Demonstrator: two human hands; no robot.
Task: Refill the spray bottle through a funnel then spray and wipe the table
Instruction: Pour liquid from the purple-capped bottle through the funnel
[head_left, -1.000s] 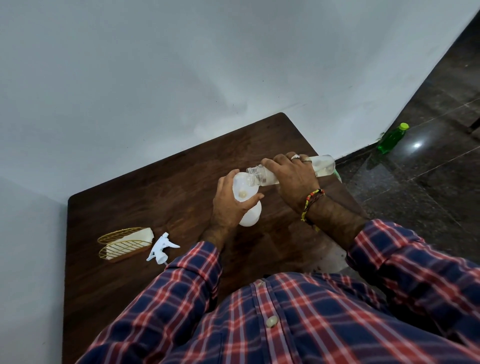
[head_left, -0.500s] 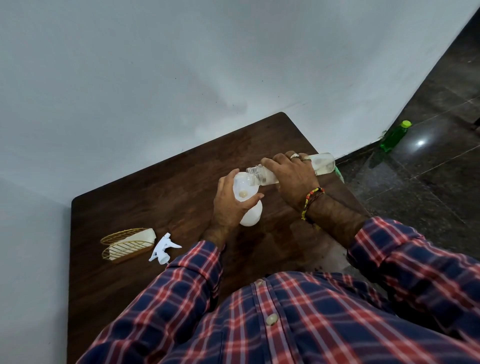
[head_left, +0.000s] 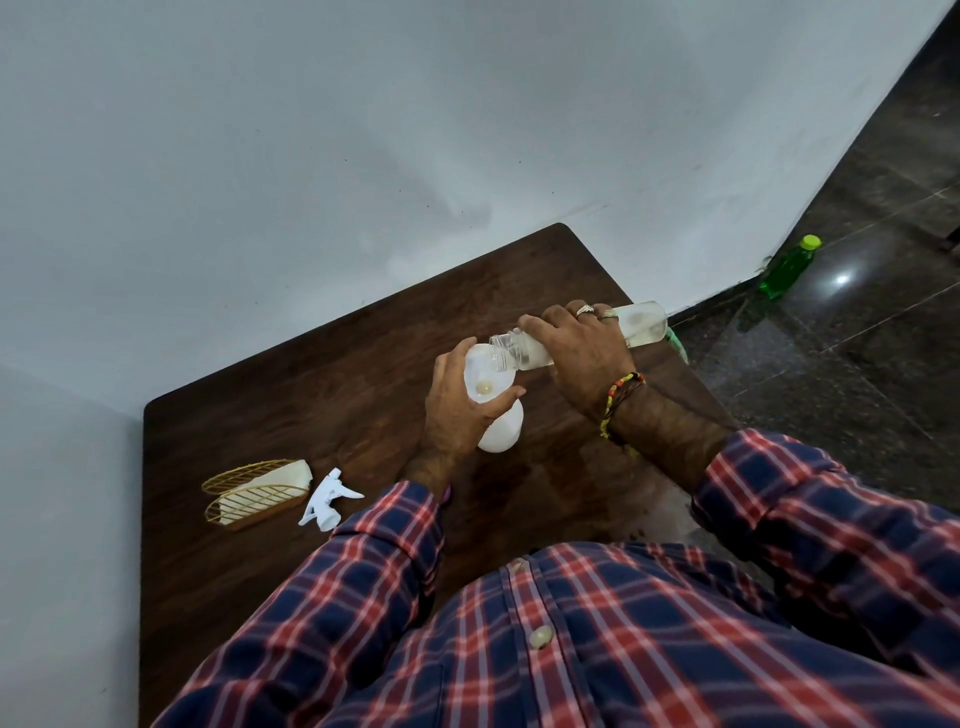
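A white spray bottle (head_left: 500, 431) stands upright on the dark wooden table (head_left: 322, 384), with a white funnel (head_left: 485, 375) in its neck. My left hand (head_left: 460, 410) wraps around the funnel and the bottle's top. My right hand (head_left: 582, 351) holds a clear plastic water bottle (head_left: 641, 325) tipped almost flat, its open mouth over the funnel's bowl. A little liquid shows in the funnel's bottom. The white spray head (head_left: 327, 501) lies loose on the table to the left.
A gold wire holder (head_left: 249, 493) with a white cloth or napkins in it sits near the table's left side, beside the spray head. A green bottle (head_left: 787, 267) stands on the dark tiled floor by the white wall, right of the table.
Both hands and the bottles keep almost the same pose; the clear bottle's raised end has lifted very slightly. The view has shifted a little.
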